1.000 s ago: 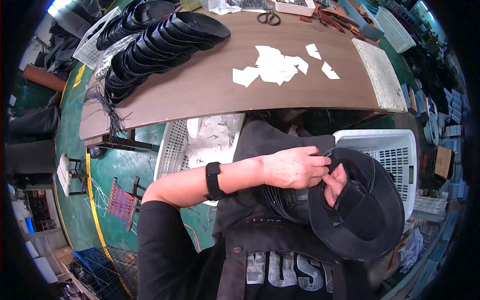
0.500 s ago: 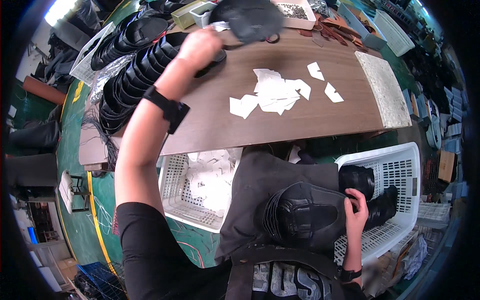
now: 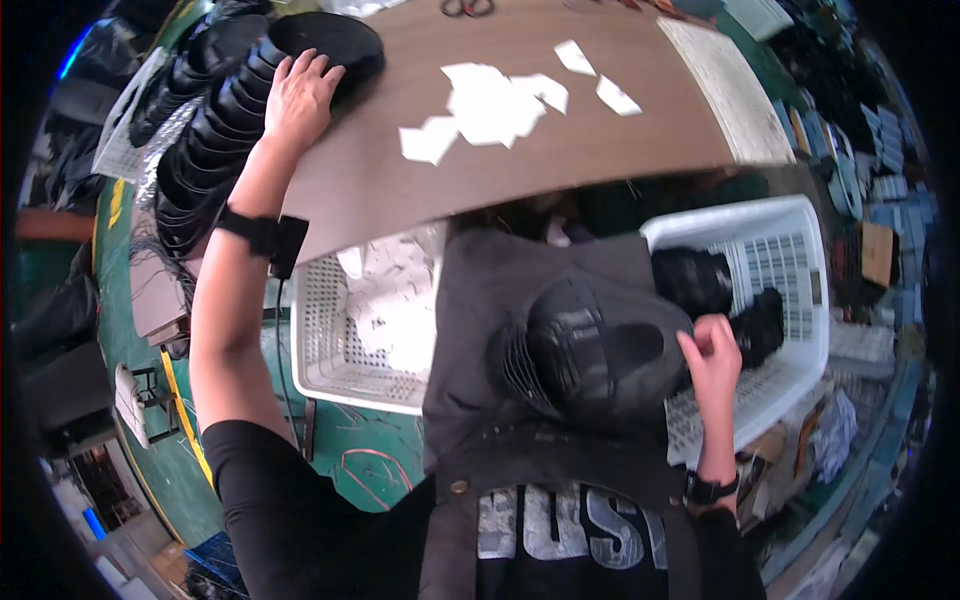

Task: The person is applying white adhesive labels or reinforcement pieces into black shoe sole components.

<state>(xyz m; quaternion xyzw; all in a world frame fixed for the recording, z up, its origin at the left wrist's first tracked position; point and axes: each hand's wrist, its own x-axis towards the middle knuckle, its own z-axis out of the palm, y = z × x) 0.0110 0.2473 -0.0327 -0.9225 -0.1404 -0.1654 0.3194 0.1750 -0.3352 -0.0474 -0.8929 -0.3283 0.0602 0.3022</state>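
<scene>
A long nested row of black shoe uppers lies along the table's left side. My left hand rests on the nearest flat black piece at the far end of this row, its fingers spread. On my lap, over a dark apron, sits a stack of black shoe uppers with layered edges at its left. My right hand is at the stack's right edge, thumb and curled fingers closed there; its other fingers are partly hidden.
White cut pieces lie scattered mid-table, with scissors at the back. A pale board covers the table's right end. Below stand a white basket of white scraps and another white basket holding black shoe parts.
My left hand has moved left with the black piece it held up, and that piece now lies against the row. The view has shifted. My right hand stays beside the lap stack.
</scene>
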